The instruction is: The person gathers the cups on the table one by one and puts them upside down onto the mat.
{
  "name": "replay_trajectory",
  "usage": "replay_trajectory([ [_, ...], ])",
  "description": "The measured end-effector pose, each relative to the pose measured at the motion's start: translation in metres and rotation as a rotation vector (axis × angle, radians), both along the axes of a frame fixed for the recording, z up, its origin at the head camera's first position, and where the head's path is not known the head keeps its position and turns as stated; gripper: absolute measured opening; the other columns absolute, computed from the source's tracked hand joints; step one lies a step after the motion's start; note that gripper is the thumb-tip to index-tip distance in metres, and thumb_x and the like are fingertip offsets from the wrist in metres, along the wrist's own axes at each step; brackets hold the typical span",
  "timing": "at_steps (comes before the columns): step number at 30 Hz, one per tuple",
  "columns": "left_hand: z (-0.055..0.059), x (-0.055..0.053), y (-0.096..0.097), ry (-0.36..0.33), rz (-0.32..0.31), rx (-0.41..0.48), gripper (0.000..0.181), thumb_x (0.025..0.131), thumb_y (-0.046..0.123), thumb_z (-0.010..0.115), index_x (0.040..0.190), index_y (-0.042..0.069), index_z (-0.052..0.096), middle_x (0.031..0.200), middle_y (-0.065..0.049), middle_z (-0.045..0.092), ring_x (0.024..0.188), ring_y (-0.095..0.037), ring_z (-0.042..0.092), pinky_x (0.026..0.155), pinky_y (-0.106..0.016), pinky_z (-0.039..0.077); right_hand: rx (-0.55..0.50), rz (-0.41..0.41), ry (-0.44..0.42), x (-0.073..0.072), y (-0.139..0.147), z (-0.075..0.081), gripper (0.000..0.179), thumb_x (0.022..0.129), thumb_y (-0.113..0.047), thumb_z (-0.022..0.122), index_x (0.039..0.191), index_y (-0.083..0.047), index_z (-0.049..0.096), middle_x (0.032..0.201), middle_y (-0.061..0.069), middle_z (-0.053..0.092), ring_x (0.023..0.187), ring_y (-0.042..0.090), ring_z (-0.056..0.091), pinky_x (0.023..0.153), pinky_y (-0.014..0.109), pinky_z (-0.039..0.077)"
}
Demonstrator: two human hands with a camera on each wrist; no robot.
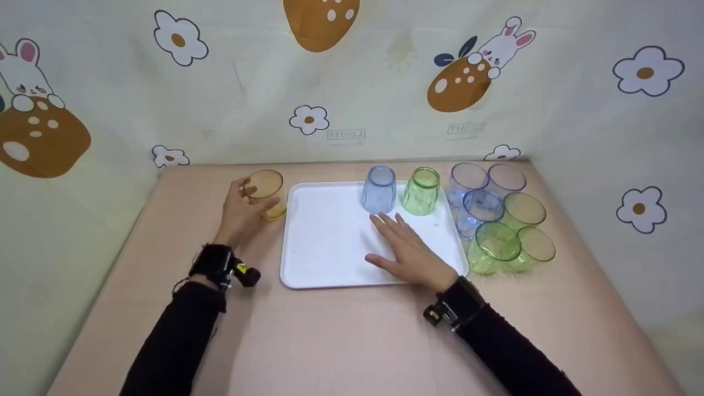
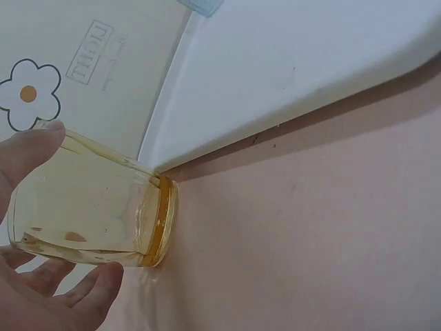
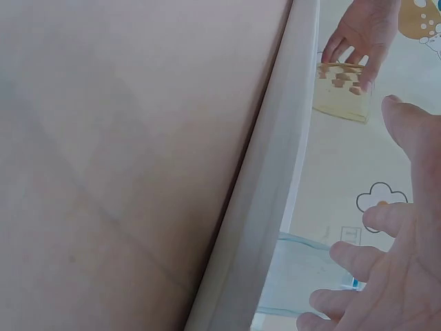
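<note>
My left hand (image 1: 242, 214) holds an amber glass (image 1: 268, 187) that stands upright just left of the white tray (image 1: 324, 236). In the left wrist view the thumb lies on one side of this glass (image 2: 89, 196) and the fingers on the other, with its thick base down by the table. On the tray's back right part, a blue glass (image 1: 379, 192) and a green glass (image 1: 422, 193) stand upside down, side by side. Over the tray, just in front of these two, my right hand (image 1: 410, 253) is spread with nothing in it.
Right of the tray, several upright glasses stand close together: blue ones (image 1: 481, 212) and purplish ones (image 1: 507, 179) at the back, green ones (image 1: 495, 247) in front. A patterned cloth (image 1: 385, 82) hangs behind the pinkish table (image 1: 352, 341) and along its sides.
</note>
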State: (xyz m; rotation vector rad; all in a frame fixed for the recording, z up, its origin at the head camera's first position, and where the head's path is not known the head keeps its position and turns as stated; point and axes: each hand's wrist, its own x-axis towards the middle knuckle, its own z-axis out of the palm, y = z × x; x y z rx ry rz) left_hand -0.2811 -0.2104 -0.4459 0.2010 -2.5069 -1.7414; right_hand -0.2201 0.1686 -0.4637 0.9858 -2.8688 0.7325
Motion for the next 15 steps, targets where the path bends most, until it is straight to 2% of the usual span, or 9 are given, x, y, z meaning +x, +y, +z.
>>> replay_trajectory([
  [4,0.005,0.004,-0.001,-0.005,0.013,0.069,0.099,0.086,0.033,0.084,0.158,0.005,0.022,0.148,-0.019,0.041,0.129,-0.032,0.045,0.097,-0.037,0.051,-0.023,-0.008,-0.023,-0.001,0.001,0.001,0.085,0.099,-0.060,0.054,0.162,-0.011,0.024,0.164,0.019,0.023,0.148,0.047,0.015,0.119,0.057,0.015],
  [10,0.018,0.013,0.005,-0.019,0.013,0.312,0.098,0.087,0.030,0.083,0.159,0.007,0.020,0.152,-0.019,0.038,0.131,-0.034,0.047,0.103,-0.042,0.048,-0.066,-0.019,-0.072,-0.002,0.001,0.003,0.086,0.099,-0.060,0.055,0.163,-0.012,0.023,0.164,0.017,0.021,0.149,0.045,0.014,0.119,0.056,0.014],
  [15,0.025,0.016,0.012,-0.026,-0.003,0.460,0.093,0.092,0.027,0.079,0.159,0.006,0.019,0.152,-0.019,0.039,0.129,-0.030,0.051,0.103,-0.033,0.047,-0.098,-0.019,-0.133,-0.002,0.000,0.005,0.088,0.098,-0.063,0.052,0.163,-0.013,0.022,0.166,0.014,0.020,0.150,0.041,0.012,0.121,0.049,0.012],
])
